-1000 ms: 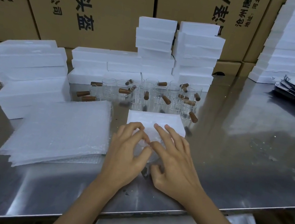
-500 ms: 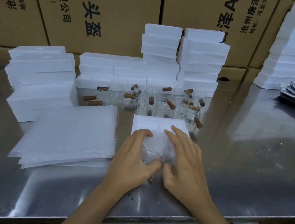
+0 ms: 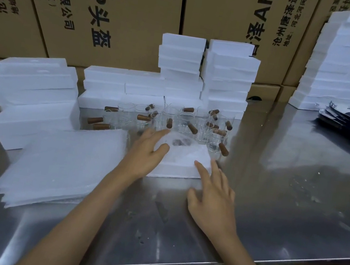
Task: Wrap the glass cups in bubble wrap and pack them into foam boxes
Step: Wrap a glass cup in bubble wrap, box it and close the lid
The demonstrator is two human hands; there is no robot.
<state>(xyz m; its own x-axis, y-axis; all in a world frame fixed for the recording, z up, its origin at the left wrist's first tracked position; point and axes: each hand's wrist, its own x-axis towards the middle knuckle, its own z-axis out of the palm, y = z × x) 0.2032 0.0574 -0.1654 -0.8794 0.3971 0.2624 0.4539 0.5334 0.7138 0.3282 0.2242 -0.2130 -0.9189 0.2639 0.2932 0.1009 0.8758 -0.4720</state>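
Risk is concentrated at the open foam box [image 3: 178, 166] lying on the table [image 3: 284, 192] in front of the person. A bubble-wrapped glass cup [image 3: 179, 143] sits on or in the far part of this box; whether it is fully seated in a recess cannot be told. The left hand [image 3: 146, 153] rests on the near-left side of the bundle with fingers extended and thumb laid across the wrap, pressing rather than gripping. The right hand [image 3: 212, 198] is open, fingers spread, fingertips at the near-right corner of the box, holding nothing.

Likely faults:
- The bundle is unsecured; if the left hand lifts, the wrap may spring open and expose the glass.
- The box lies just in front of the unwrapped glass cups [image 3: 171, 120]. A forward push on it may knock the nearest cup [image 3: 216, 143] at its far-right corner.
- Uneven downward pressure may crack the foam or stress the glass.

Counts:
- Hands: two.
- Open foam box in work: one.
- Wrapped cup: one.
- Unwrapped cups with brown wooden handles: roughly a dozen; overlap prevents an exact count.
- Bubble wrap sheets [image 3: 64, 161]: one stack, sheet count unreadable.
- Stacked foam boxes [image 3: 227, 72]: several piles behind the cups, one [image 3: 34, 99] at left, one [image 3: 347, 66] at far right.
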